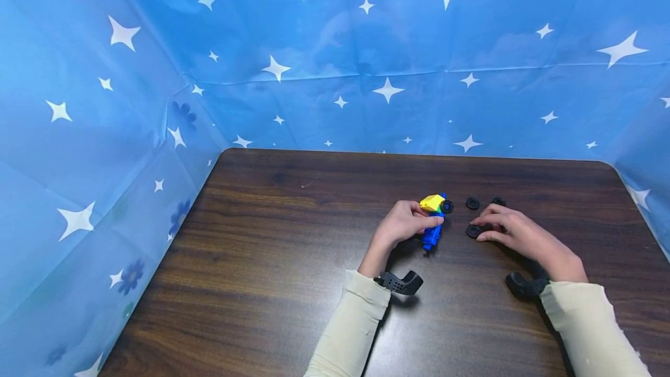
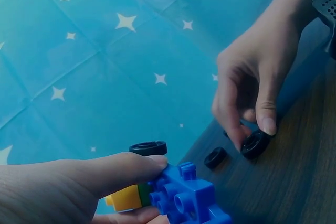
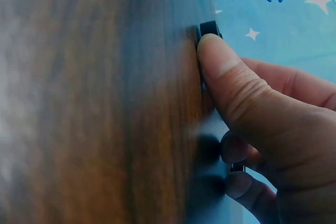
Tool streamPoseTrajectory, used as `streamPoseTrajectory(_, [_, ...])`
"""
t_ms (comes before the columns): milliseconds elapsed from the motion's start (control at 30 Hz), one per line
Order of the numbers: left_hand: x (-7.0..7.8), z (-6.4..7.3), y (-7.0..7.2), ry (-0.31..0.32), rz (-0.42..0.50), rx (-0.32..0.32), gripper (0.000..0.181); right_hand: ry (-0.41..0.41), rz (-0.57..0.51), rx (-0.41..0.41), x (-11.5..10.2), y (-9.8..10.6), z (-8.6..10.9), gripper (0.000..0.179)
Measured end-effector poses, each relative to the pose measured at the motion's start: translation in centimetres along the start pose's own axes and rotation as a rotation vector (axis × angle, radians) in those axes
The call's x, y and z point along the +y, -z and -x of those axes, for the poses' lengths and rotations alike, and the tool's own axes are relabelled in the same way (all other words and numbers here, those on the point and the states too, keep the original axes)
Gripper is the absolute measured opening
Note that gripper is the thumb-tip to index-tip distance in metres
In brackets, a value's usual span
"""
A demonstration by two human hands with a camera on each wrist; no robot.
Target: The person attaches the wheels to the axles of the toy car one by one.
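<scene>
My left hand (image 1: 400, 224) grips a blue toy brick vehicle (image 1: 432, 236) with a yellow block (image 1: 432, 202) at its far end, raised over the table. One black wheel (image 1: 447, 207) sits on the vehicle's right side; blue studs face the left wrist camera. To the right, the thumb and a finger of my right hand (image 1: 515, 234) pinch another black wheel (image 2: 255, 145) at the tabletop. That wheel's edge (image 3: 209, 27) shows beyond the thumb in the right wrist view. Beside this hand lie two loose black wheels, one nearer (image 1: 473, 203) and one partly behind the fingers (image 1: 498, 201).
A dark wood-grain table (image 1: 251, 272) lies under both hands. Blue cloth with white stars (image 1: 335, 34) hangs behind the table and along its sides. Each wrist wears a black camera mount, such as the left one (image 1: 400, 283).
</scene>
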State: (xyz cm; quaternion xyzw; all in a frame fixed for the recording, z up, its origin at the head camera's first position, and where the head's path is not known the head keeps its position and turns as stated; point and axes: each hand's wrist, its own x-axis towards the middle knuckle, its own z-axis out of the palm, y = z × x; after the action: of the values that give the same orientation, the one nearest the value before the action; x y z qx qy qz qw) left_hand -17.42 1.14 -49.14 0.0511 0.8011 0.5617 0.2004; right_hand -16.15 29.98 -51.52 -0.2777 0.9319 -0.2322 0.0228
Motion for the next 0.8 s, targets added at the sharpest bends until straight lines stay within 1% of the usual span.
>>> streamPoseTrajectory(100, [-0.1, 0.0, 0.0, 0.001, 0.0, 0.005, 0.027, -0.021, -0.017, 0.017, 0.0, -0.3, 0.1, 0.025])
streamPoseTrajectory(267, [-0.1, 0.0, -0.1, 0.007, 0.001, 0.016, 0.027, -0.005, -0.035, 0.084, 0.0, -0.7, 0.4, 0.024])
streamPoseTrajectory(400, [0.0, 0.1, -0.1, 0.015, -0.004, 0.027, 0.028, -0.012, -0.044, 0.128, -0.1, -1.1, 0.5, 0.024])
streamPoseTrajectory(633, [0.1, 0.2, -0.1, 0.022, -0.011, 0.041, 0.029, -0.043, -0.062, 0.187, -0.2, -1.8, 0.7, 0.023])
streamPoseTrajectory(800, [0.2, 0.2, -0.1, 0.023, -0.012, 0.041, 0.029, -0.023, -0.074, 0.26, -0.2, -2.6, 0.8, 0.023])
